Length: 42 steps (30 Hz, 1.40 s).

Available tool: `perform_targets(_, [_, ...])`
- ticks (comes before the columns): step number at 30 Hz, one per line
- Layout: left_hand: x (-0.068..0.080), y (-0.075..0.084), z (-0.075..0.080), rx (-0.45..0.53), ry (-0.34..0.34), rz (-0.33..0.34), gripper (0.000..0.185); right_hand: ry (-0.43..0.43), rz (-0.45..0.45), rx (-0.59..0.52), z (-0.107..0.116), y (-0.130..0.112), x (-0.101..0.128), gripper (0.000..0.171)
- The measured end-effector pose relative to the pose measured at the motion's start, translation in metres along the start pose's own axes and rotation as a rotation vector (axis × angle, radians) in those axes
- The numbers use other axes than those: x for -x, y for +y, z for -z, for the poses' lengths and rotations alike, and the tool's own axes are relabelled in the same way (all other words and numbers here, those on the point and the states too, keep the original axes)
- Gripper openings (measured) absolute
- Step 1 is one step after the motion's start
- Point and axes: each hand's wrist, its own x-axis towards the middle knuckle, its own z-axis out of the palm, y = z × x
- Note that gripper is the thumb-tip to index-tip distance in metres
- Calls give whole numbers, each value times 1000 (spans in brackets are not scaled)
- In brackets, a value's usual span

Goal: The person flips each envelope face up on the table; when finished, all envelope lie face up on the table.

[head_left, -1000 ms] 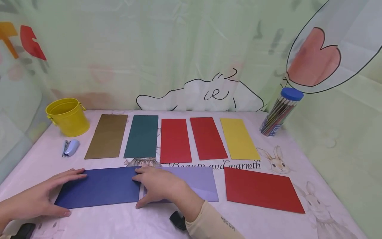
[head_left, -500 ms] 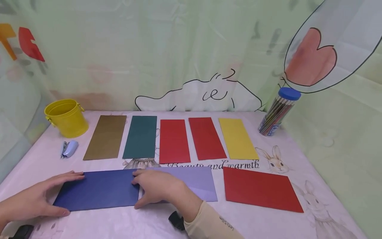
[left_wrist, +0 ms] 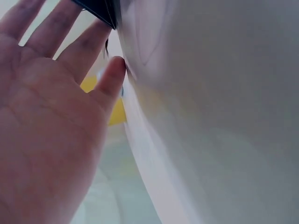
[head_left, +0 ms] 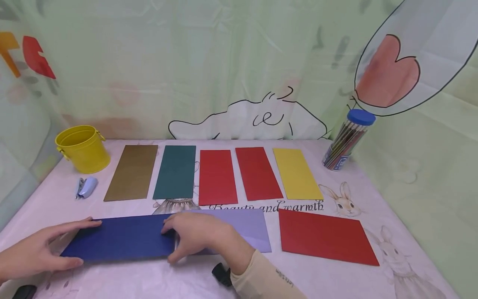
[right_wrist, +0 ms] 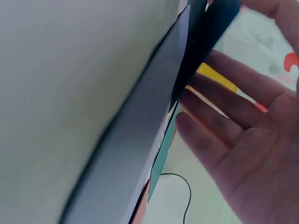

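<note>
The left hand (head_left: 35, 251) lies flat with fingers straight at the left end of a dark blue sheet (head_left: 119, 237), fingertips at its far corner and thumb along its near edge; the left wrist view shows the open palm (left_wrist: 42, 121) with a dark corner of the sheet at the fingertips. The right hand (head_left: 198, 234) rests with fingers spread and lightly bent on the right end of the same sheet, pressing down where it overlaps a lilac sheet (head_left: 246, 228); whether the thumb goes under the edge cannot be told. The dark blue sheet lies lengthwise along the near edge of the table (head_left: 149, 278), left of centre. A large red sheet (head_left: 325, 236) lies toward the near right. Behind these runs a row of narrower sheets: olive (head_left: 131, 172), teal (head_left: 175, 171), red (head_left: 217, 176), red (head_left: 258, 172) and yellow (head_left: 296, 173). A yellow bucket (head_left: 83, 148) stands at the far left corner with a pale blue stapler (head_left: 86, 187) just before it, and a blue-lidded tube of pencils (head_left: 348, 140) stands at the far right corner.
</note>
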Motion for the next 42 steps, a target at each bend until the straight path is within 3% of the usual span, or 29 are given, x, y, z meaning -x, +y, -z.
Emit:
perform_targets(4, [2, 6, 4, 17, 42, 6, 59, 36, 24, -24, 5, 3, 0, 52])
perform_targets(8, [4, 11, 6, 97, 104, -39, 50, 105, 53, -74, 10, 7, -1, 36])
perform_targets(14, [4, 13, 10, 135, 156, -28, 40, 204, 86, -172, 13, 9, -2, 16])
perform_targets(19, [-1, 17, 11, 64, 224, 75, 36, 266, 36, -247, 14, 10, -1, 13])
perform_targets(21, [-3, 21, 11, 56, 216, 170, 33, 288, 3, -278, 13, 10, -1, 15])
perform_targets(24, [-7, 25, 8, 79, 207, 213, 38, 309, -51, -335, 13, 10, 0, 24])
perform_targets(26, [-9, 25, 6, 116, 201, 198, 43, 321, -81, -374, 13, 10, -1, 29])
perform_targets(28, [-11, 22, 4, 159, 203, 120, 53, 338, -107, -400, 13, 10, -1, 34])
perform_targets(31, [-14, 18, 3, 213, 183, 57, 63, 368, -143, -408, 12, 11, -2, 38])
perform_targets(36, [-15, 20, 4, 232, 170, 17, 81, 386, -193, -431, 12, 13, -1, 51])
perform_targets(42, [-14, 20, 5, 238, 189, -7, 98, 394, -179, -501, 12, 14, -1, 60])
